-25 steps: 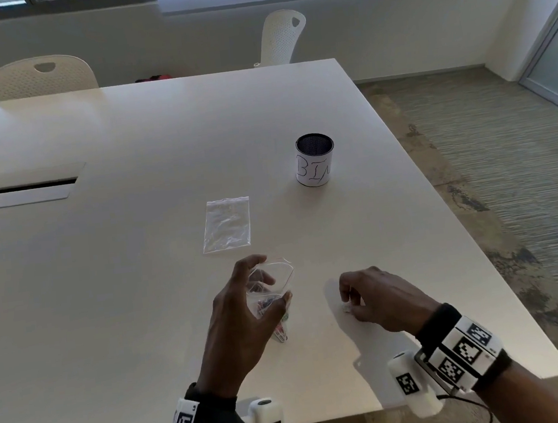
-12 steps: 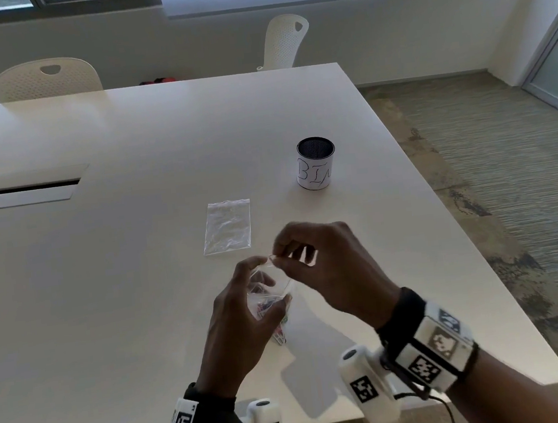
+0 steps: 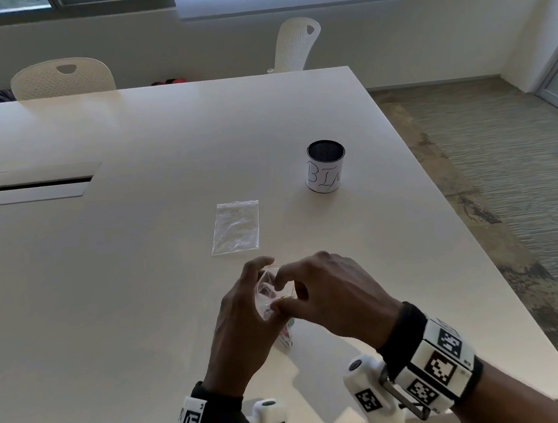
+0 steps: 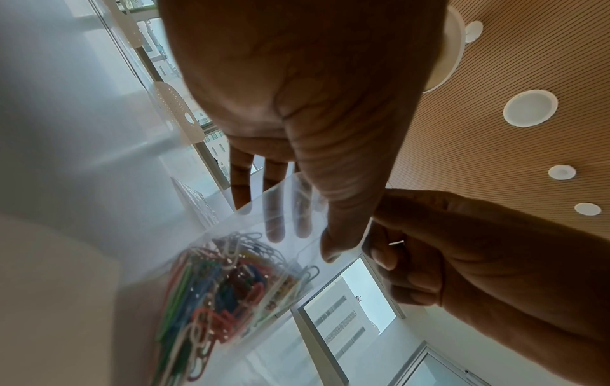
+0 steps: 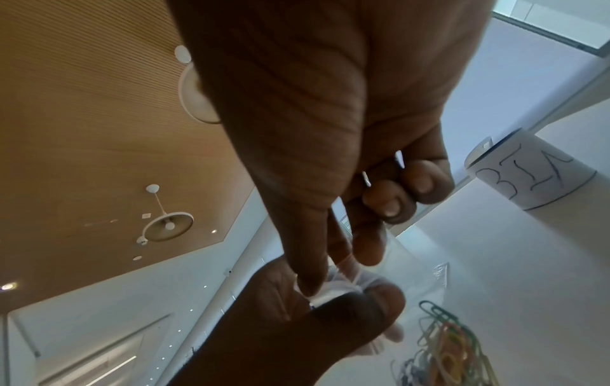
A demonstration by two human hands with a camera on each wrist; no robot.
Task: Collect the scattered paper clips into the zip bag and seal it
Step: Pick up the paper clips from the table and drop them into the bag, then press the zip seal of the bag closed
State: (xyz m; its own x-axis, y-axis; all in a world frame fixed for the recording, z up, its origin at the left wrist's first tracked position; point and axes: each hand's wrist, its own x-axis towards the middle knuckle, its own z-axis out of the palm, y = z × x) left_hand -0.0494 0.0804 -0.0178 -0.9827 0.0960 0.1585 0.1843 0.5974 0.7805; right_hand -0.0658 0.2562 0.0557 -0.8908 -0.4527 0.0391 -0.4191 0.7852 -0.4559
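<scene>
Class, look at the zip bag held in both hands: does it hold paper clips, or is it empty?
It holds clips. In the left wrist view a bunch of coloured paper clips shows through the clear zip bag, gathered in its lower part.

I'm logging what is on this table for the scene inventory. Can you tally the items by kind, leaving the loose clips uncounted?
Clear plastic zip bags: 2, one holding coloured paper clips and gripped by the left hand and right hand, one flat empty bag on the white table.
Black mesh cup with a white paper label: 1.
Total: 3.
</scene>
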